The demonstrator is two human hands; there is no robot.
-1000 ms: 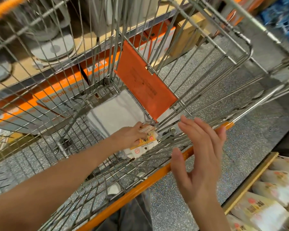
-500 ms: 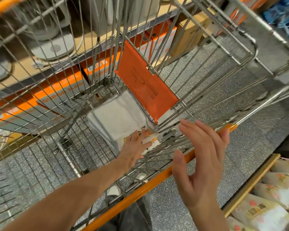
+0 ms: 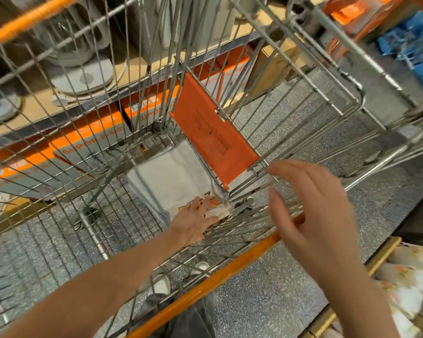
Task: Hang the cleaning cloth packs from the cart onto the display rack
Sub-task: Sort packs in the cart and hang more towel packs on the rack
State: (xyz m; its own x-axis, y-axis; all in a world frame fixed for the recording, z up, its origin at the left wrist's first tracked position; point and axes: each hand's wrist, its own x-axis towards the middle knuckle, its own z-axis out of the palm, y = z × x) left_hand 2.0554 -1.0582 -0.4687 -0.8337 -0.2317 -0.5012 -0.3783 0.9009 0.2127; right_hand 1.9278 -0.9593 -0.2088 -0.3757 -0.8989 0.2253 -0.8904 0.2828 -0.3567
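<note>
A pile of white cleaning cloth packs (image 3: pixel 171 176) lies on the floor of the wire cart (image 3: pixel 288 98), against the orange flap. My left hand (image 3: pixel 193 220) reaches down into the cart, its straight fingers lying on the printed label end (image 3: pixel 217 211) of the top pack. My right hand (image 3: pixel 313 211) hovers above the cart's orange handle (image 3: pixel 205 286), fingers spread and holding nothing. The display rack is out of view.
An orange plastic flap (image 3: pixel 213 132) hangs on the cart's end wall. Behind the cart stand shelves with orange-and-grey boxes (image 3: pixel 83 142). Packaged white goods (image 3: pixel 415 284) lie in a wooden-edged bin at the lower right. The floor is speckled grey.
My left hand let go of the pack's label it had gripped and now lies with flat fingers on it, deeper in the cart. The right hand stayed hovering, drifting slightly.
</note>
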